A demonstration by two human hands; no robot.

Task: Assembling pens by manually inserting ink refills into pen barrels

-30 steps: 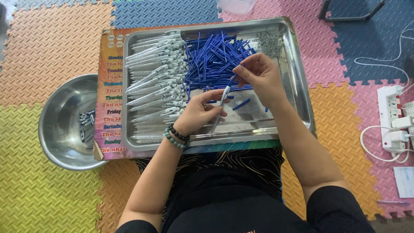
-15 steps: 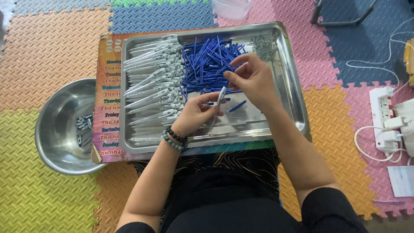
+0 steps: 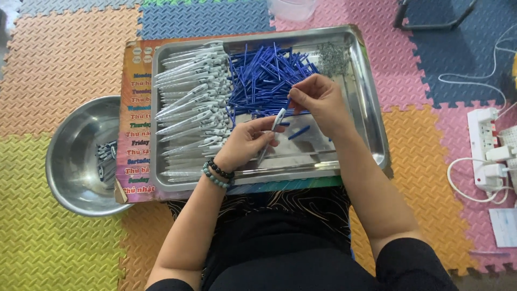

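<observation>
At the far left a round steel bowl [image 3: 81, 156] sits on the foam floor mat [image 3: 48, 64], with a few dark, finished pens lying in it. Just right of it, a colourful printed board [image 3: 134, 129] lies under a long steel tray [image 3: 371, 124]. The left part of the tray is packed with a row of white pen barrels [image 3: 188, 108], all lying roughly crosswise. Next to them, toward the far middle, is a loose heap of blue refills [image 3: 264, 75], and beyond that, in the far right corner, a small pile of tiny metal springs [image 3: 331, 56].

The left hand [image 3: 245, 143], a beaded bracelet on its wrist, is closed around one white pen barrel [image 3: 272, 132], tilted up over the near part of the tray. The right hand [image 3: 318, 99] is just beside it, fingers pinched on a blue refill [image 3: 290, 103] at the edge of the heap. Far right, on the floor, lies a white power strip [image 3: 482, 145] with cables.
</observation>
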